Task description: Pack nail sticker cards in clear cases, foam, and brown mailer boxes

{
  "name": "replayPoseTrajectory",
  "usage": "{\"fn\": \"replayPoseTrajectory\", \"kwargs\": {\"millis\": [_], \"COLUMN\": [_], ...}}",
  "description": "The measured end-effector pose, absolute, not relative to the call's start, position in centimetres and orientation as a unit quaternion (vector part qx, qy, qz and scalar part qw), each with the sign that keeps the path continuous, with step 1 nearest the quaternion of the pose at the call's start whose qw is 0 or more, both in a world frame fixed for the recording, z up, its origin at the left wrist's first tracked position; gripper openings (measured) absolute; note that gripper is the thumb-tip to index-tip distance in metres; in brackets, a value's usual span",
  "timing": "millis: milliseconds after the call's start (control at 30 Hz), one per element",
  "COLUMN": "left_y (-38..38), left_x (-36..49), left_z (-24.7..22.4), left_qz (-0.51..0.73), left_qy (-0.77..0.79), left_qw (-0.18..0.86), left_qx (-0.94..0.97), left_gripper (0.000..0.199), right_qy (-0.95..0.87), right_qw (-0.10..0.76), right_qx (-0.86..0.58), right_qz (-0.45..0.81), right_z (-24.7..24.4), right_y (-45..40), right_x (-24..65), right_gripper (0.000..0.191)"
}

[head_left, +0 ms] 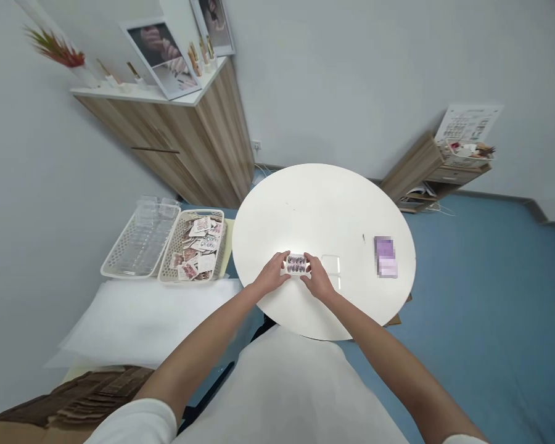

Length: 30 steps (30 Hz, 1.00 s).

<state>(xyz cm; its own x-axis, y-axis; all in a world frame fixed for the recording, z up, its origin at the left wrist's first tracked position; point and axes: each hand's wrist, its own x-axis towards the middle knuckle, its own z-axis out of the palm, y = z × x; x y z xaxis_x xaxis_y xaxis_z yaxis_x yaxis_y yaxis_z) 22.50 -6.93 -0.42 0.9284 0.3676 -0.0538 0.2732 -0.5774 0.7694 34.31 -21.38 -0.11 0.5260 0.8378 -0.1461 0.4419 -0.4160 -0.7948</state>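
On the round white table (305,209), a small card of dark and pink press-on nails (296,264) lies between my two hands. My left hand (274,272) grips the card's left edge, with thumb below and fingers above. At the opposite edge, my right hand (317,279) holds the card in the same way. Just right of my right hand lies a clear plastic case (332,271), its outline faint against the tabletop. A small dark item (364,238) and a blurred purple package (385,256) are farther right.
Left of the table stand a white basket of nail cards (197,246) and a basket of clear cases (141,240), with white sheets (152,320) in front. A wooden cabinet (203,135) stands behind left, a smaller shelf (416,166) behind right.
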Motion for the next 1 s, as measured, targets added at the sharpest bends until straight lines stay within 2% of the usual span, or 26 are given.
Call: {"fn": "replayPoseTrajectory", "kwargs": {"millis": [200, 367, 633, 1000], "left_y": [-13.7, -17.1, -19.2, -19.4], "left_x": [25.6, 27.1, 28.0, 29.2], "left_z": [1.2, 0.6, -2.0, -4.8], "left_qz": [0.037, 0.029, -0.003, -0.085], "left_qy": [0.115, 0.108, 0.179, 0.231], "left_qw": [0.422, 0.423, 0.427, 0.376], "left_qx": [0.898, 0.899, 0.886, 0.893], "left_gripper": [0.065, 0.064, 0.065, 0.067], "right_qy": [-0.395, -0.39, -0.407, -0.387], "right_qw": [0.343, 0.34, 0.315, 0.264], "right_qx": [-0.818, -0.82, -0.815, -0.826], "right_qz": [0.24, 0.245, 0.266, 0.314], "right_z": [1.5, 0.8, -2.5, -5.8], "right_y": [-29.8, -33.6, -34.4, -33.7], "right_x": [37.2, 39.0, 40.6, 41.4], "right_gripper": [0.066, 0.063, 0.063, 0.063]}}
